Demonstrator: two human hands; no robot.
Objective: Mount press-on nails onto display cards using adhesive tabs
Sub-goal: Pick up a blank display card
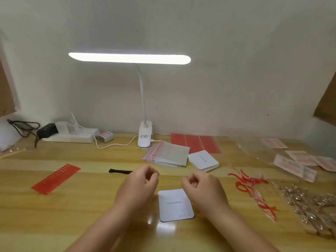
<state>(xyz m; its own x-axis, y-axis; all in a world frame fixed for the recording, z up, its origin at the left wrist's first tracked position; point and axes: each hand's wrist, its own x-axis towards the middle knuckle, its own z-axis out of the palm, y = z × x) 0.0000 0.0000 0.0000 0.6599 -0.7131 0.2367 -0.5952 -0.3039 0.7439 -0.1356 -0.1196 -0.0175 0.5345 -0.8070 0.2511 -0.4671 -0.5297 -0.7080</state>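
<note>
Hands are hovering above a wooden desk [54, 215], one on each side of a white display card [174, 205] that is lying flat near the front edge. Left hand [140, 184] is raised just left of the card, its fingers [151, 174] curling in toward the thumb; whether anything small is pinched there cannot be told. Right hand [201, 188] is hanging over the card's upper right corner, fingers likewise curling inward, and any contents are too small and blurred to make out. Card is showing one line of small print and is touching neither hand visibly.

Red tab sheet [56, 179], cut into narrow strips, is lying well to the left. Black tool [120, 171] is resting just behind the left hand. Stack of cards [203, 160] is sitting behind the right hand, beside a pile of zip bags [167, 154]. More red sheets [196, 144] are lying flat behind these. Red peelings [249, 180] are curling in a heap to the right, and beyond them clear packets of nails [309, 202] are spreading toward the desk's right edge. Lamp [130, 58] is glowing over the scene from a clip base [144, 135], with a power strip [72, 133] against the wall at left.
</note>
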